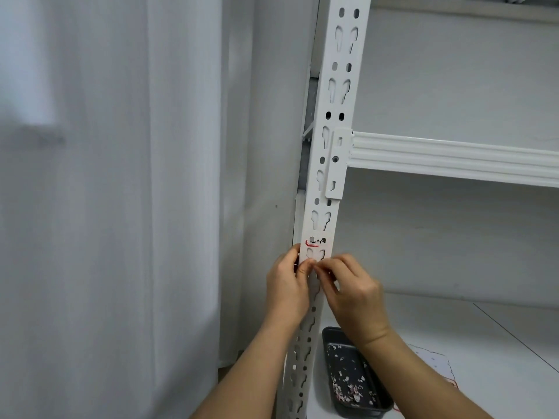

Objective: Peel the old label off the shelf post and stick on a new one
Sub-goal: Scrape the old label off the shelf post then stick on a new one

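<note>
nearest, below the shelf post [325, 164]: one dark tray [329, 343] on the shelf board, sprinkled with many small paper scraps [348, 388], too many and too small to count. just right of the tray, one white sheet with a red edge [435, 358], likely the fresh labels, mostly hidden behind the forearm.

on the post itself, two hands. left hand [286, 285] wrapped round the post's left edge, fingertips pinched at the label's lower edge. right hand [352, 291] against the post front, thumb and forefinger closed together beside the left fingertips; clamped on a flap or merely scratching, cannot tell.

just above the fingertips: one old label [316, 251], white with a red corner line and torn black print, stuck flat over two keyhole slots. thin, light, brittle paper; probably tears into flakes, judging by the scraps. best taken at a lifted lower corner, pulled slowly and low along the steel.

farther up the post: one beam bracket [335, 164], one ribbed white beam [453, 158].
</note>
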